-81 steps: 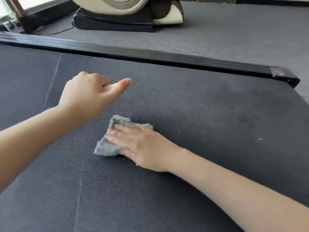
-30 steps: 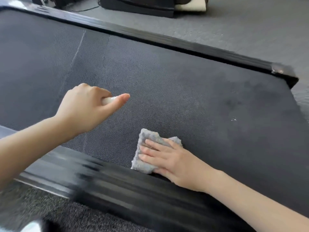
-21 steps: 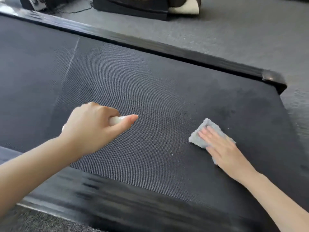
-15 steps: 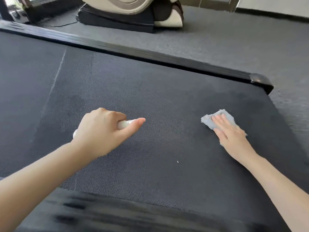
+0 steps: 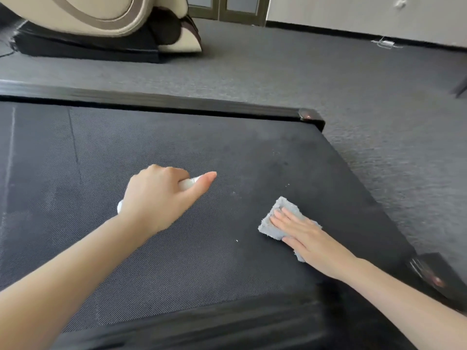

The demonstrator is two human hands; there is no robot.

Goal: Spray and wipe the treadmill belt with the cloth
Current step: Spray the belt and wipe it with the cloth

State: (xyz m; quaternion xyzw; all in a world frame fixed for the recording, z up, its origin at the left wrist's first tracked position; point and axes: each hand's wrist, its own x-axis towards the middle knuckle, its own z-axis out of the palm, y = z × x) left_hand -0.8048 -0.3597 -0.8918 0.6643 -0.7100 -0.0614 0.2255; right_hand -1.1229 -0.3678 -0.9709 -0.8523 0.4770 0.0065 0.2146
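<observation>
Fingers of my right hand (image 5: 310, 238) lie straight and close together, pressed flat on the grey cloth (image 5: 267, 226) and pinning it to the treadmill belt (image 5: 227, 147) — nothing curled, nothing pinched. The cloth sits folded small on the right part of the belt, near its end edge, and its fluffy edges show ahead of my fingertips and beside my palm. My left hand (image 5: 156, 198) is over the middle of the belt, fingers curled round a small white spray bottle (image 5: 188, 183), thumb stretched forward along it. The bottle's other end pokes out by my wrist, and the rest is hidden in my fist. I cannot tell whether this hand touches the belt. A few white specks (image 5: 236, 240) dot the belt between my hands, and a pale line (image 5: 10, 152) crosses its left part. A glossy black rail (image 5: 177, 101) runs along the belt's far side and ends in a rounded corner cap (image 5: 308, 114); another cap (image 5: 434, 276) sits at the belt's near corner, beyond my right forearm. Grey carpet (image 5: 379, 109) lies around the belt, and past its far side stands a cream-and-brown massage chair (image 5: 101, 21) on a black base.
</observation>
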